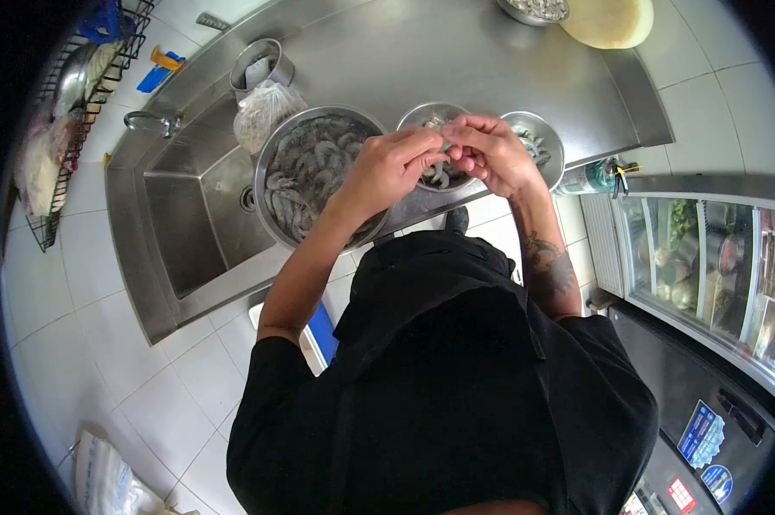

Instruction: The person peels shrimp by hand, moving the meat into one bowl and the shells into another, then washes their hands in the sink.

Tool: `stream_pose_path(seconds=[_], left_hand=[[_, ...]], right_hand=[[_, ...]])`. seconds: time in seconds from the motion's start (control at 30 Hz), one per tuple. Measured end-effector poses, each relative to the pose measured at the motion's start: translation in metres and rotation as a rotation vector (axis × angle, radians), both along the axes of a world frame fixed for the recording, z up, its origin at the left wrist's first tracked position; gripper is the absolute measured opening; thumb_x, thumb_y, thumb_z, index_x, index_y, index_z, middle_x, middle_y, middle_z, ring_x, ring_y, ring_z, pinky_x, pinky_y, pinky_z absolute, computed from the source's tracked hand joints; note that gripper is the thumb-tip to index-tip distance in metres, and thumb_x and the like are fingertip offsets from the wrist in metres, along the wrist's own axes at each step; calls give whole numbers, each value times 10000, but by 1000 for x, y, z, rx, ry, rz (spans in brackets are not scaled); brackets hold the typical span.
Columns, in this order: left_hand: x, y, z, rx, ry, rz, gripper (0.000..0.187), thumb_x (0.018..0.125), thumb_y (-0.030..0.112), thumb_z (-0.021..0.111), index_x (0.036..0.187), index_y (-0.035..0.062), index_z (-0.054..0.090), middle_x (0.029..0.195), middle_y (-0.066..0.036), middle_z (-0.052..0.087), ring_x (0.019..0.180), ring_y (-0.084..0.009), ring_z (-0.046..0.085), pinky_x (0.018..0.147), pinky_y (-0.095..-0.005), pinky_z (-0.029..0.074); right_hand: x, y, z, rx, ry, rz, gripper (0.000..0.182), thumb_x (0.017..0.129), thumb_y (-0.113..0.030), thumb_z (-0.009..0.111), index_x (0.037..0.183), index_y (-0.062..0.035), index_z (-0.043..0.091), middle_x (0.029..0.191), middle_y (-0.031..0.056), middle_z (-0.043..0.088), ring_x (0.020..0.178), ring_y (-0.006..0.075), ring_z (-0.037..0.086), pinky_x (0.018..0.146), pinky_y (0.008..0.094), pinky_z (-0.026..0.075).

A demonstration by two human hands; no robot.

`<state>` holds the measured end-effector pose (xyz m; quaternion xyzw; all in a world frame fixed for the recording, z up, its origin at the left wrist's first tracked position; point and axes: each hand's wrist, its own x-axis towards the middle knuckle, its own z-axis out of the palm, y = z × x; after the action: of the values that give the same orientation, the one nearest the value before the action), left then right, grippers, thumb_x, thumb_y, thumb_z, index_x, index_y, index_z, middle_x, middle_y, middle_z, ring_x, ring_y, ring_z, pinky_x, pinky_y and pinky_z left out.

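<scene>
Both my hands meet over the middle metal bowl (440,110), fingertips pinched close together. Between the fingers of my left hand (398,166) and my right hand (493,156) is a small greyish piece, apparently a shrimp, mostly hidden by the fingers. To the left, a large round metal bowl (272,140) is full of grey whole shrimp (312,167). Some shrimp pieces show in the middle bowl below my fingers. Just right of my right hand, another metal bowl (558,148) holds peeled-looking shrimp.
A steel sink (194,219) with a tap (151,123) lies left. Behind the large bowl stand a plastic bag (266,114) and a metal pot (276,62). A small bowl (525,15) and a round board (611,19) are at the back; a glass-fronted fridge (705,266) stands right.
</scene>
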<state>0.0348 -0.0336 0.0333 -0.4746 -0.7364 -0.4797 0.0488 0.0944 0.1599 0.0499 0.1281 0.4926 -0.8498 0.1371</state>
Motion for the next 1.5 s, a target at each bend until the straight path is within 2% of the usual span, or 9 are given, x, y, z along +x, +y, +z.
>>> stream_pose_path(seconds=[0.33,0.53,0.63,0.73,0.83,0.97,1.13,1.37,1.5], left_hand=[[7,1,6,-46,-41,-6,235,828,3,665,1047,77,620,967,-117,689,861,-323,685,673,-399,554],[9,-4,12,-165,-229,-86,148,839,30,664,959,43,579,876,-108,661,813,-333,662,683,-408,529],[10,1,10,-40,-27,32,145,838,34,670,944,39,571,830,-104,638,781,-334,650,671,-400,522],[8,-1,10,-86,17,32,163,831,43,683,966,46,591,889,-115,666,828,-332,664,689,-401,536],[11,0,14,-76,78,29,195,822,41,690,999,49,609,942,-125,687,869,-328,679,702,-400,553],[11,-2,20,-128,7,4,233,818,29,689,1039,51,617,969,-135,695,889,-326,685,707,-398,566],[9,-4,22,-160,-184,-60,190,817,17,712,968,41,597,859,-139,682,821,-316,701,669,-373,537],[2,-10,13,-250,-200,-98,209,817,36,714,930,32,538,789,-125,627,697,-313,640,619,-352,497],[4,-1,10,-85,-349,-55,205,827,61,737,888,23,546,749,-104,603,612,-214,583,597,-321,475]], right_hand=[[4,2,-7,15,34,76,109,961,-97,610,935,7,629,722,41,612,557,62,523,407,167,317],[6,0,-2,205,72,85,132,973,-111,604,972,12,653,766,43,647,599,66,556,474,189,410],[7,1,3,253,93,53,151,970,-111,609,1010,24,665,792,55,665,640,78,583,527,212,458],[10,2,10,273,121,66,167,961,-99,613,1033,41,669,809,60,674,673,91,602,559,222,481],[8,1,13,436,126,99,172,945,-68,605,1044,56,669,812,63,679,676,97,609,564,226,490],[9,-3,16,486,167,129,168,927,-44,591,1031,62,671,792,55,674,664,91,606,565,229,493],[10,-10,18,562,171,113,161,921,-36,584,1017,55,675,785,48,673,646,80,597,555,229,491],[5,-4,14,565,128,98,155,926,-45,590,1004,58,677,763,47,662,637,75,589,541,226,481],[2,0,13,504,131,75,160,884,-47,590,955,56,689,712,49,649,602,83,586,524,227,482]])
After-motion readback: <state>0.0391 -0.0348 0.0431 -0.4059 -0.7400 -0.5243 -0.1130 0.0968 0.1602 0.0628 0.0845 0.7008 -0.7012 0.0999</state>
